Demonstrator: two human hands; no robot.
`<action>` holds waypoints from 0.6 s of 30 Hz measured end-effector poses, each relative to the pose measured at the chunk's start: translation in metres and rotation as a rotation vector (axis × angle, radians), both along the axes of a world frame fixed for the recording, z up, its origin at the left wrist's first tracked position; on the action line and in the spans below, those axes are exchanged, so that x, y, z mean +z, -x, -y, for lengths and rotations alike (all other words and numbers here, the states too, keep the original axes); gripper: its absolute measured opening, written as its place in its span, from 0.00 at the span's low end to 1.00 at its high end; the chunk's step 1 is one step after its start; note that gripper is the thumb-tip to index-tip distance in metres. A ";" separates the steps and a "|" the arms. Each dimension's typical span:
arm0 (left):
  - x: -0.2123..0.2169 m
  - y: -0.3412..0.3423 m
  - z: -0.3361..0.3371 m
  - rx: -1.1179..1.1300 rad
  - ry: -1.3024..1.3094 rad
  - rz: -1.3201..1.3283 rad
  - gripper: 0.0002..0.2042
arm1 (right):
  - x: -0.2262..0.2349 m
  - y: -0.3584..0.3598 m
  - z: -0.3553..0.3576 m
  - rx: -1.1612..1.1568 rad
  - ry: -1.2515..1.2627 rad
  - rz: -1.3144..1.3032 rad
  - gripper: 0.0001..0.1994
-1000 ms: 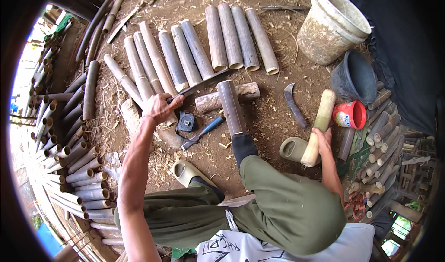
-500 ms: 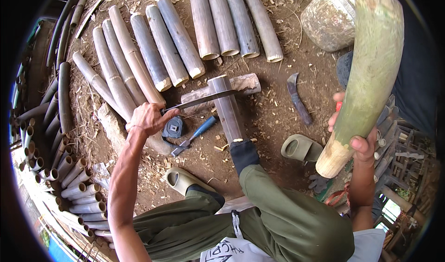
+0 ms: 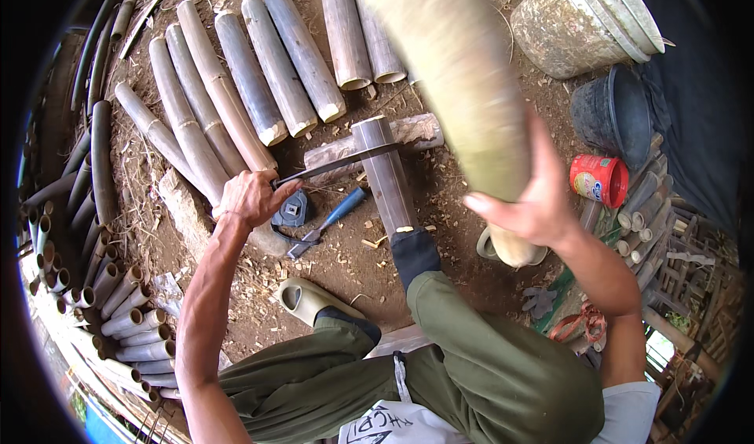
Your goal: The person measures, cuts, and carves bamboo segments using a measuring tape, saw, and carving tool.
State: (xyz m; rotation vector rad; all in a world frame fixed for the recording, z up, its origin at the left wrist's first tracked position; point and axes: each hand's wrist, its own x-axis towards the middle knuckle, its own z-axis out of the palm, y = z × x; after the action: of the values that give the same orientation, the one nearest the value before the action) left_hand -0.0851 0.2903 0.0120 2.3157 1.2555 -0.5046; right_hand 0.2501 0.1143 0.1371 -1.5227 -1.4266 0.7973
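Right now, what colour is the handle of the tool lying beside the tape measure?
The handle is blue, best seen in the head view.

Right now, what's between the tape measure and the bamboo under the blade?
In the head view, a blue-handled tool lies between tape measure and bamboo.

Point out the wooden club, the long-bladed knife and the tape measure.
Wooden club (image 3: pixel 475 91): head view, on the middle of its blurred, thick body.
Long-bladed knife (image 3: pixel 338 164): head view, on the dark blade.
Tape measure (image 3: pixel 291 209): head view, on its case.
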 end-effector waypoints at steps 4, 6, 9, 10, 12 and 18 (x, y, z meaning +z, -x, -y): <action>0.006 -0.010 -0.005 -0.004 0.042 -0.049 0.34 | -0.050 -0.001 -0.010 0.173 0.571 0.550 0.52; 0.004 -0.007 -0.005 -0.004 0.035 -0.024 0.35 | -0.044 -0.011 -0.018 0.086 0.282 0.493 0.47; -0.004 0.006 -0.005 0.021 0.037 -0.036 0.35 | 0.010 -0.013 -0.056 -0.035 -0.183 0.298 0.38; -0.004 0.004 -0.010 0.017 0.072 -0.059 0.34 | 0.028 -0.015 -0.062 -0.123 -0.285 0.238 0.35; -0.004 0.003 -0.008 0.008 0.100 -0.079 0.34 | 0.025 -0.013 -0.059 -0.276 -0.475 0.135 0.35; -0.006 -0.013 -0.017 -0.003 0.116 -0.062 0.38 | -0.050 -0.018 -0.022 0.163 0.442 0.583 0.49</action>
State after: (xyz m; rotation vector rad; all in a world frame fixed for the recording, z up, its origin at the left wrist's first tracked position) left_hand -0.0716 0.3077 0.0062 2.2210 1.2186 -0.6378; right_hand 0.2682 0.1359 0.0873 -2.1158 -1.9017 0.8427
